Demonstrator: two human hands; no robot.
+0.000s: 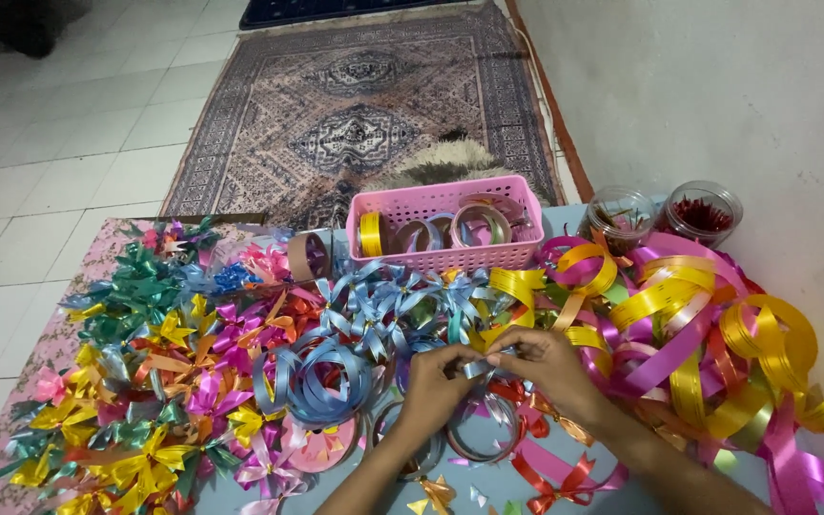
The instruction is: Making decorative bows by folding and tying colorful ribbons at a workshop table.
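**Two hands pinching a blue ribbon in front of the pink basket**

We take the pink basket (445,229) as our landmark. Just in front of it, toward us, both hands meet over the work surface. The left hand (436,381) is closed, its fingertips pinched on a short piece of light blue ribbon (477,367). The right hand (545,362) is closed on the same piece from the other side. We think the hands are so near each other because a small fold of ribbon needs pressure from both sides to keep its shape; how exactly the ribbon is folded, we cannot tell.

Between the hands and the basket lies a group of blue ribbon bows (402,305), close enough to be reached without stretching. Left of the hands is a loose coil of blue ribbon (321,377), probably the supply for the same colour.

Left of the basket, finished bows in many colours (159,362) are spread, sorted roughly by colour. Right of the basket lie long loose curls of gold and pink ribbon (689,324), and just beside the basket's right end stand two clear jars (665,215). Inside the basket, ribbon rolls (431,232) stand upright. Behind the basket lies a patterned rug (355,105) on the floor.
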